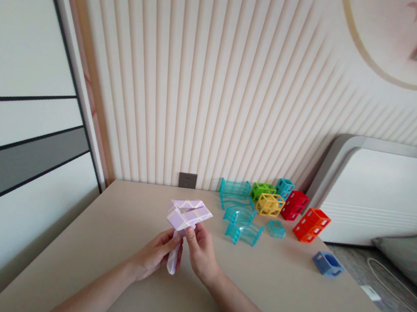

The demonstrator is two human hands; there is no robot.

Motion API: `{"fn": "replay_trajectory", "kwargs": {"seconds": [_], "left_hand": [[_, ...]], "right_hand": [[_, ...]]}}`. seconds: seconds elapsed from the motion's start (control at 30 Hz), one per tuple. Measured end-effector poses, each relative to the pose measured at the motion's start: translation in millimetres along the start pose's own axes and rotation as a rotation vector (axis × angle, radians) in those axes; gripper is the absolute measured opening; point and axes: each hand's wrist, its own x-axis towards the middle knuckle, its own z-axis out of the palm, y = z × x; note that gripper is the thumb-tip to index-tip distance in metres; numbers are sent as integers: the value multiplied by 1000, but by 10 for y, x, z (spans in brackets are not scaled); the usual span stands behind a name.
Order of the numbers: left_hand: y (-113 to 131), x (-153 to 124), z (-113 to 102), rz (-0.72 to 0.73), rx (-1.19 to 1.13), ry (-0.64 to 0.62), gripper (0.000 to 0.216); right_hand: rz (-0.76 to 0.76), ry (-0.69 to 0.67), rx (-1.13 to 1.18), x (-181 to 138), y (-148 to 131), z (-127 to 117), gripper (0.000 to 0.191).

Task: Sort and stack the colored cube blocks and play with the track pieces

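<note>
A lilac snake puzzle (182,219) with pale edges is held up in front of me over the table. Its upper part is folded into an angular loop, and a straight tail hangs below. My left hand (153,255) is closed on the tail, thumb in front and fingers behind. Just under the loop, my right hand (202,250) grips the puzzle with its thumb pressed on the front. The fingers behind the puzzle are partly hidden.
Beige tabletop (109,235). On its right stand clear teal curved pieces (244,231), a green block frame (263,191), a yellow one (270,205), a red one (295,205), an orange one (311,225) and a blue one (328,264). A ribbed wall with a socket (188,180) rises behind.
</note>
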Motion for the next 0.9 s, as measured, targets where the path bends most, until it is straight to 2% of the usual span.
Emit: {"fn": "replay_trajectory", "kwargs": {"seconds": [0.17,0.37,0.5,0.77,0.9], "left_hand": [[68,5,12,207,389,24,36],[56,-38,-27,250,540,15,32],[17,-46,-25,354,729,60,24],[95,-43,-90,460,841,214,15],[136,-81,-77,496,868,214,12]], "right_hand": [[99,80,42,28,18,-30,42],[35,132,-72,25,-54,-47,40],[120,249,-21,85,-12,-61,52],[117,215,42,134,77,-105,56],[187,259,12,138,149,-155,61]]}}
